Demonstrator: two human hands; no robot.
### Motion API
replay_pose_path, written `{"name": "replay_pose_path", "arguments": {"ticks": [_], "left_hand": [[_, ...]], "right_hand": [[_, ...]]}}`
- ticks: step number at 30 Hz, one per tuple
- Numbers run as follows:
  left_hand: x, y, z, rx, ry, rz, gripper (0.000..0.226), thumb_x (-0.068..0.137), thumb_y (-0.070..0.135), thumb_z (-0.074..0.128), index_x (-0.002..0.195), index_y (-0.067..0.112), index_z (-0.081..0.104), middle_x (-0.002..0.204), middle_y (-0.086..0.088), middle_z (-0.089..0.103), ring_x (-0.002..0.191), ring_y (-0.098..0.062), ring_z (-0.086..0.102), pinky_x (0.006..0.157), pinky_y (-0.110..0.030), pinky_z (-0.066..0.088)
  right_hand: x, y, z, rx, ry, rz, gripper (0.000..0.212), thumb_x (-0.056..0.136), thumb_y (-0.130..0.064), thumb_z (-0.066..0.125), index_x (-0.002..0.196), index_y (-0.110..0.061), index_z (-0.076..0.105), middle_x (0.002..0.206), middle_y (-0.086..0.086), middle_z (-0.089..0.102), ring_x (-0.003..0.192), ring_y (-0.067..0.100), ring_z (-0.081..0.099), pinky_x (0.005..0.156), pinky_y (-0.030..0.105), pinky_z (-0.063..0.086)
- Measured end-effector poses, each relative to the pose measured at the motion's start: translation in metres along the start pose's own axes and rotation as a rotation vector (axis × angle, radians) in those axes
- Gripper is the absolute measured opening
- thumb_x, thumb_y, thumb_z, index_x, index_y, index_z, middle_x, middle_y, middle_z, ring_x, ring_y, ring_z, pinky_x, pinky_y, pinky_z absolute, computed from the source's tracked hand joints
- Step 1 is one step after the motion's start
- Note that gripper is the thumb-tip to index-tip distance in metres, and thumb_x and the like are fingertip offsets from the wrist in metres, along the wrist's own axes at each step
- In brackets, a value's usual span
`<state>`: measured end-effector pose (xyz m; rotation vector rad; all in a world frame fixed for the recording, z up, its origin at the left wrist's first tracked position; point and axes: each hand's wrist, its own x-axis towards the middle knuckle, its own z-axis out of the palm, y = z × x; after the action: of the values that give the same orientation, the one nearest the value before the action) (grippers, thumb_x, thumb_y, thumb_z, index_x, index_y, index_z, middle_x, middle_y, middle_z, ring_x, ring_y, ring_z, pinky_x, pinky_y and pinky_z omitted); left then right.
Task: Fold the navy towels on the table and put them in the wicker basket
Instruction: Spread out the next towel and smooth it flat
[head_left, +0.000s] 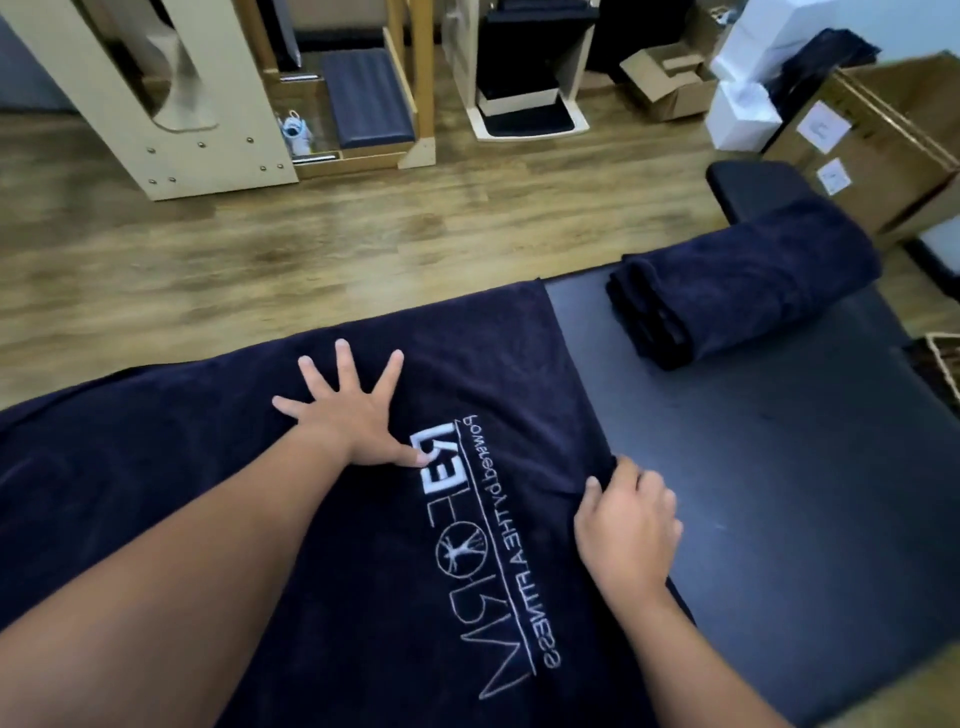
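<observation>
The towel (363, 519) lies spread on the table (779, 493). The left hand (348, 410) presses it, fingers splayed; the right hand (626, 525) pinches its edge. A weak grip could let the fold skew.

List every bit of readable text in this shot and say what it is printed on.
"powered by THEA FITNESS", mirrored, white stitching on the spread navy towel.
Large logo word on the same towel: only partly legible, not sure.
Two white labels on the cardboard box: too blurred to read.
</observation>
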<state>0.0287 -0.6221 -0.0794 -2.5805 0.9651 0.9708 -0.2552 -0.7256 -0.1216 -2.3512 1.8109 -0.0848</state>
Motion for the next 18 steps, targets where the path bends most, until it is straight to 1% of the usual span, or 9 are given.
{"name": "replay_pose_path", "arguments": {"ticks": [3,5,6,8,10,12,14,16,18], "left_hand": [[-0.008,0.007,0.001,0.085,0.062,0.000,0.138,0.059,0.092,0.063,0.150,0.043,-0.029,0.159,-0.014,-0.039,0.147,-0.054,-0.018,0.112,-0.076,0.006],[-0.017,0.016,0.007,0.166,0.145,0.019,0.129,0.071,0.085,0.061,0.156,0.033,-0.020,0.163,-0.018,-0.026,0.151,-0.049,-0.007,0.113,-0.071,0.013],[-0.023,0.022,0.011,0.208,0.204,0.046,0.120,0.078,0.079,0.060,0.159,0.028,-0.010,0.165,-0.022,-0.014,0.151,-0.047,0.004,0.113,-0.068,0.021],[-0.038,0.037,0.020,0.264,0.372,0.162,0.084,0.089,0.065,0.057,0.154,0.021,0.025,0.154,-0.020,0.025,0.137,-0.039,0.035,0.106,-0.057,0.039],[-0.051,0.055,0.033,0.209,0.440,0.323,0.060,0.094,0.058,0.053,0.140,0.020,0.045,0.135,-0.010,0.043,0.123,-0.030,0.045,0.097,-0.050,0.046],[-0.063,0.077,0.049,0.156,0.302,0.419,0.078,0.086,0.072,0.051,0.149,0.029,0.034,0.145,-0.012,0.037,0.133,-0.033,0.037,0.102,-0.054,0.044],[-0.070,0.099,0.062,0.222,0.133,0.415,0.104,0.073,0.088,0.050,0.157,0.044,0.007,0.164,-0.021,0.002,0.148,-0.048,0.009,0.110,-0.068,0.026],[-0.070,0.114,0.072,0.277,0.048,0.377,0.119,0.066,0.093,0.053,0.153,0.052,-0.016,0.160,-0.022,-0.031,0.145,-0.058,-0.019,0.109,-0.078,0.011],[-0.067,0.123,0.073,0.294,0.045,0.350,0.126,0.062,0.092,0.059,0.147,0.055,-0.027,0.155,-0.023,-0.040,0.140,-0.062,-0.027,0.105,-0.083,0.009]], "right_hand": [[-0.005,0.014,-0.009,-0.007,-0.055,-0.020,0.035,0.093,-0.030,0.062,0.123,-0.012,0.060,0.105,0.009,0.064,0.101,0.036,0.055,0.080,0.048,0.044],[-0.006,0.023,-0.012,0.007,-0.077,-0.038,0.027,0.095,-0.029,0.060,0.116,-0.013,0.061,0.103,0.008,0.064,0.102,0.035,0.054,0.081,0.047,0.043],[-0.004,0.027,-0.013,0.023,-0.077,-0.052,0.021,0.095,-0.026,0.060,0.110,-0.011,0.061,0.102,0.010,0.063,0.100,0.037,0.055,0.080,0.047,0.043],[0.008,0.034,-0.014,0.104,-0.080,-0.056,0.013,0.097,-0.021,0.058,0.103,-0.009,0.059,0.104,0.013,0.057,0.093,0.041,0.058,0.074,0.045,0.045],[0.025,0.038,-0.022,0.225,-0.066,-0.032,0.009,0.098,-0.018,0.055,0.103,-0.010,0.057,0.107,0.013,0.052,0.087,0.042,0.059,0.073,0.045,0.046],[0.036,0.044,-0.029,0.290,-0.061,-0.024,0.012,0.098,-0.019,0.057,0.108,-0.012,0.059,0.110,0.011,0.052,0.089,0.040,0.059,0.076,0.043,0.046],[0.026,0.055,-0.034,0.263,-0.115,-0.042,0.020,0.097,-0.026,0.060,0.113,-0.013,0.058,0.111,0.010,0.055,0.095,0.038,0.060,0.080,0.043,0.047],[-0.002,0.074,-0.033,0.232,-0.146,-0.066,0.024,0.096,-0.031,0.060,0.109,-0.013,0.056,0.106,0.012,0.061,0.098,0.039,0.060,0.080,0.045,0.049],[-0.040,0.096,-0.029,0.184,-0.147,-0.098,0.026,0.092,-0.035,0.061,0.109,-0.015,0.056,0.098,0.010,0.067,0.095,0.038,0.063,0.079,0.045,0.049]]}}
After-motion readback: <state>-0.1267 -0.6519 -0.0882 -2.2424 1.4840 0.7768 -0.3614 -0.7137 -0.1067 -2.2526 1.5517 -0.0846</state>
